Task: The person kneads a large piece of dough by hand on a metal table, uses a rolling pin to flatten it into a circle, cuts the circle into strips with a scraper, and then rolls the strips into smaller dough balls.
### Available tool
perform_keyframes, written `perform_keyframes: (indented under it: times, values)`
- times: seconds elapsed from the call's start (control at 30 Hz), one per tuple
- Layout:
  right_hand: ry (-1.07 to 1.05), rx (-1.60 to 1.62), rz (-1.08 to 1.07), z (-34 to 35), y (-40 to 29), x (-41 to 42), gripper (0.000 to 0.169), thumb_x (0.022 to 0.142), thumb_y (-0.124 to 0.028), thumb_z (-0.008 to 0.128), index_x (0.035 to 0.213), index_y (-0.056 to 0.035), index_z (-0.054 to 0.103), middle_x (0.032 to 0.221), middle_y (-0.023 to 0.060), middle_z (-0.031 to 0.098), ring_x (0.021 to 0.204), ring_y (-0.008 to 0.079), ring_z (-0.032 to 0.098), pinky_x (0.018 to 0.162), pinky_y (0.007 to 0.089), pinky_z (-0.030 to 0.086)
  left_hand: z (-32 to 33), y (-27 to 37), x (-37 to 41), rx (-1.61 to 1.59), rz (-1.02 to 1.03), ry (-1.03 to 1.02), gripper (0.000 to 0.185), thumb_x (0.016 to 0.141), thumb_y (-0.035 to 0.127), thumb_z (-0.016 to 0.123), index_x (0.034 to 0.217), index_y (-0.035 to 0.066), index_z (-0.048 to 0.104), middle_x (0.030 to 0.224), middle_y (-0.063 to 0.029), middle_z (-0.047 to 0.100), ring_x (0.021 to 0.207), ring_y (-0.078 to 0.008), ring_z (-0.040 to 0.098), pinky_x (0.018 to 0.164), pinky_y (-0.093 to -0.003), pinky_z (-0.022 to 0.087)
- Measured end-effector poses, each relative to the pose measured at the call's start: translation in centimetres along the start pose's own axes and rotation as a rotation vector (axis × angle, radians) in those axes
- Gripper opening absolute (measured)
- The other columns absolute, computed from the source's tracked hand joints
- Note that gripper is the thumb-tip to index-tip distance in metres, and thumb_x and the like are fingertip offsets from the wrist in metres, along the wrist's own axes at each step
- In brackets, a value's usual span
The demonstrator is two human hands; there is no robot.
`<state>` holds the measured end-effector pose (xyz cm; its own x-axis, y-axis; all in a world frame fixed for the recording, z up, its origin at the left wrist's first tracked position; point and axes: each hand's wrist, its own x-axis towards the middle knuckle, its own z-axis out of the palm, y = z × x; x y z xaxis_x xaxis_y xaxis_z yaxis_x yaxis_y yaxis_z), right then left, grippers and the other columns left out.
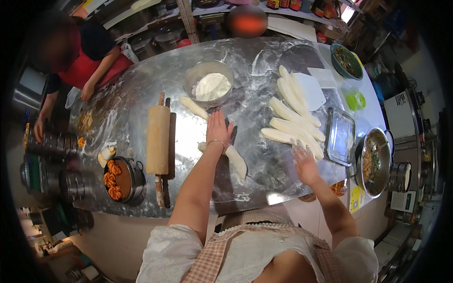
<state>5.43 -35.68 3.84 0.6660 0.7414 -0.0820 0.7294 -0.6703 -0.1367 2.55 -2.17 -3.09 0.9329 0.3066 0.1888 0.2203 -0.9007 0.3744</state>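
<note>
My left hand (218, 129) is held flat, palm down, fingers extended and thumb out to the side. It is over or on the dough; whether the palm presses it is hidden. One dough strip (194, 107) runs from its fingertips toward the metal bowl of flour (212, 88). Another piece of dough (236, 162) lies beside my wrist, its upper part covered by my forearm. To the right, several long pale dough strips (297, 118) lie side by side. My right hand (305, 164), floury at the fingers, reaches the near ends of these strips with fingers spread.
A wooden rolling pin (158, 139) and a steamer tray with orange buns (122, 177) stand left on the steel table. At right are white scrapers (309, 90), a glass dish (340, 136) and filling bowls (375, 159). A person in a red apron (99, 72) stands at far left.
</note>
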Motion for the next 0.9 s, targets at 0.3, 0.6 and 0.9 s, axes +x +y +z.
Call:
perform_keyframes:
  times: [0.3,0.6,0.9]
  values:
    - [0.098,0.417,-0.197,5.1,-16.9,5.5,0.048,0.075,-0.021,0.055,0.115,0.0041,0.043,0.112,0.0183,0.048,0.103,0.0314,0.046,0.089,0.0399,0.036,-6.6,-0.2,-14.2,0.068,0.260,-0.312,0.055,0.078,0.033,0.054,0.118,-0.003,0.042,0.126,-0.0178,0.040,0.118,-0.0294,0.037,0.100,-0.0359,0.028]
    - [0.154,0.046,-0.330,4.3,-10.2,16.6,0.028,0.077,-0.007,0.045,0.105,-0.0039,0.053,0.097,0.0127,0.052,0.088,0.0273,0.052,0.071,0.0392,0.044,-4.1,-4.1,-6.1,0.094,0.129,-0.029,0.028,0.074,0.011,0.051,0.101,0.003,0.051,0.094,-0.0135,0.052,0.091,-0.0264,0.051,0.077,-0.0338,0.042]
    - [-0.078,0.249,-0.283,3.2,-9.7,10.1,0.029,0.076,-0.003,0.044,0.104,-0.0011,0.053,0.112,0.0160,0.049,0.100,0.0335,0.047,0.085,0.0427,0.039,-5.9,-0.8,-13.1,-0.167,0.015,-0.078,0.041,0.077,0.003,0.043,0.118,-0.002,0.041,0.125,-0.0214,0.038,0.115,-0.0361,0.037,0.098,-0.0429,0.029]
